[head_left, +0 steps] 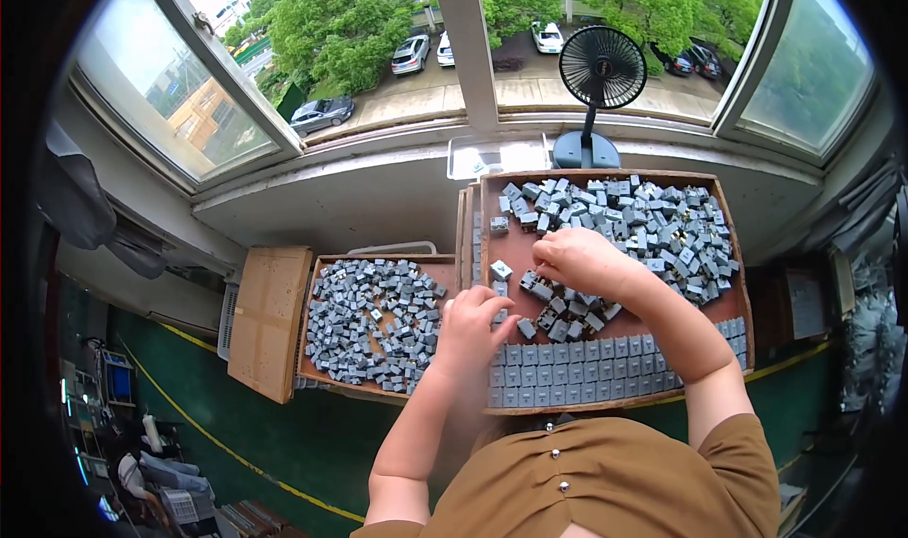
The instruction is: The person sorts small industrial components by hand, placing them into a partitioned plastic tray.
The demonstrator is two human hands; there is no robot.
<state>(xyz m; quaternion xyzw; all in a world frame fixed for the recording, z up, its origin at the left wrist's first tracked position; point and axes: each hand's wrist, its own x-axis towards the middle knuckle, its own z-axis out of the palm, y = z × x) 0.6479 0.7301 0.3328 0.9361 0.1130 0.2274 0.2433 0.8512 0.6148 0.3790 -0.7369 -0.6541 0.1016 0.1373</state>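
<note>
My right hand [579, 259] rests knuckles-up on a loose heap of small grey block-shaped parts [634, 221] in the big brown tray [734, 254], its fingers curled among the parts near the tray's middle. What it grips is hidden under the fingers. My left hand [468, 325] hovers at the tray's left edge, fingers bent, beside neat rows of grey blocks [577, 368] lined along the tray's near side. I cannot see a part in it.
A second brown tray [312, 282] on the left holds several more grey blocks [374, 325]. A flat cardboard piece [268, 316] lies left of it. A small black fan [601, 70] and a clear plastic box [492, 155] stand on the window sill behind.
</note>
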